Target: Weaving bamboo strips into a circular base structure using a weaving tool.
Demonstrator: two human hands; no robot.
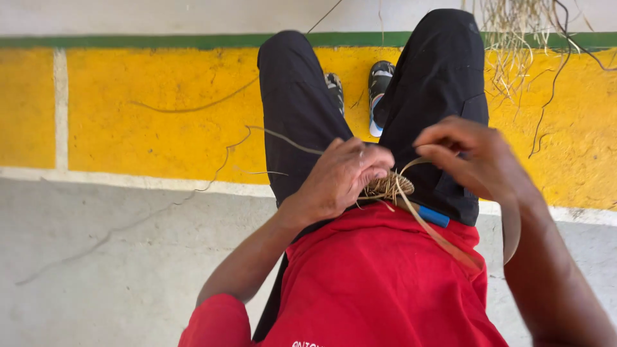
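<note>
My left hand is closed around a small woven coil of tan plant fibre held over my lap. My right hand pinches a flat tan fibre strip that loops from the coil down across my red shirt. A thin loose strand trails left from the left hand over my black trousers. A blue-handled object lies on my lap just under the coil; its tip is hidden.
I am seated above a yellow-painted floor band with white and green lines; grey concrete lies nearer. My two shoes show between my knees. A bunch of dry fibres hangs at the upper right.
</note>
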